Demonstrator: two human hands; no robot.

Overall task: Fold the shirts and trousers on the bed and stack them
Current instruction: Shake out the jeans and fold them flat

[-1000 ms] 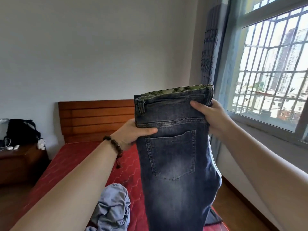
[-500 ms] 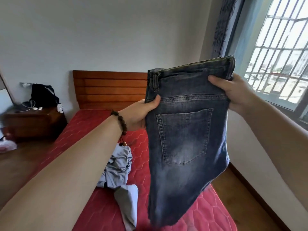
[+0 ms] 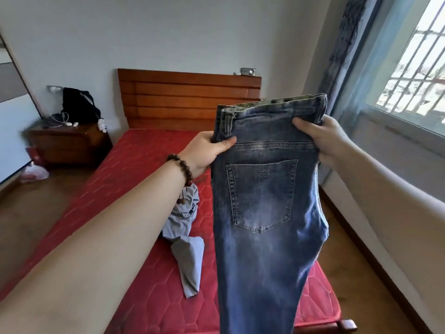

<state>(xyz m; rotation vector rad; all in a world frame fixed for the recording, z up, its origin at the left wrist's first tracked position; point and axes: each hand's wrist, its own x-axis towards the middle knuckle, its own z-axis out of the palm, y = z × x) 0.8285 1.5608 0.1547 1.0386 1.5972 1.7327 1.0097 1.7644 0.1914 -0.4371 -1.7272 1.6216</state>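
Observation:
A pair of blue jeans hangs in the air over the red bed, folded lengthwise with a back pocket facing me. My left hand grips the left end of the waistband. My right hand pinches the waistband's right end. The legs drop out of view at the bottom. A crumpled light grey-blue shirt lies on the mattress below and left of the jeans, partly hidden by my left arm.
A wooden headboard stands at the bed's far end. A nightstand with a black bag is at the left. A window and curtain fill the right wall, with a strip of wooden floor beside the bed.
The view has tilted down and left, so more of the bed and the shirt show. The jeans have come lower, still held by both hands at the waistband.

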